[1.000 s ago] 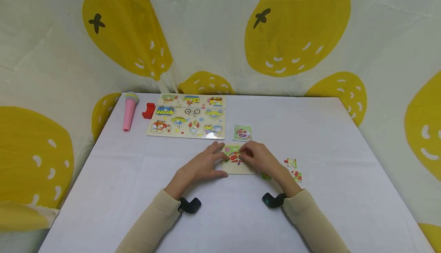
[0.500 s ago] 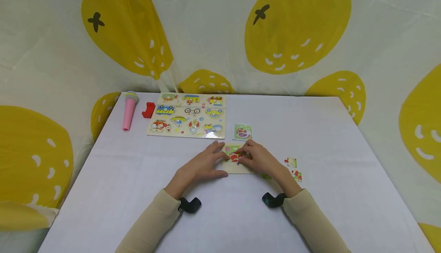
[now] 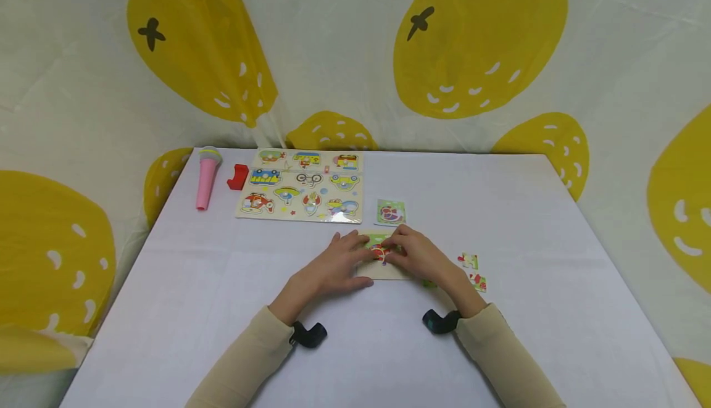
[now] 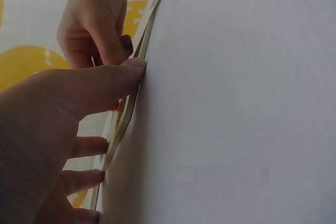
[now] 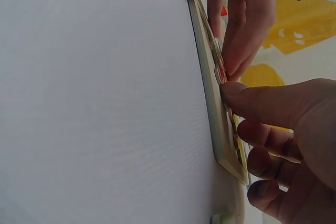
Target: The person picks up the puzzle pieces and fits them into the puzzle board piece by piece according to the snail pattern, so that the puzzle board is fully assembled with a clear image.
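A small wooden jigsaw board (image 3: pixel 393 273) lies on the table between the hands, bearing a picture in green and red. My left hand (image 3: pixel 335 267) rests at its left side with straight, spread fingers; its thumb touches the near edge in the left wrist view, with the board's rim (image 4: pixel 126 116) under the hand. Thumb and index finger of my right hand (image 3: pixel 420 255) pinch a red-printed puzzle piece (image 3: pixel 381 252) low over the board's middle. In the right wrist view the right thumb (image 5: pixel 244 96) presses at the piece's edge. Fingers hide much of the picture.
Two loose jigsaw pieces, one upper (image 3: pixel 469 262) and one lower (image 3: pixel 478 282), lie right of the right hand. A small picture card (image 3: pixel 391 212) sits behind the board. Farther back are a vehicle puzzle (image 3: pixel 300 187), a red block (image 3: pixel 237 177) and a pink toy microphone (image 3: pixel 205 178).
My left hand has slid slightly right, its fingers reaching farther over the board. The right hand drew back a little early on, then stayed nearly still at the red piece.
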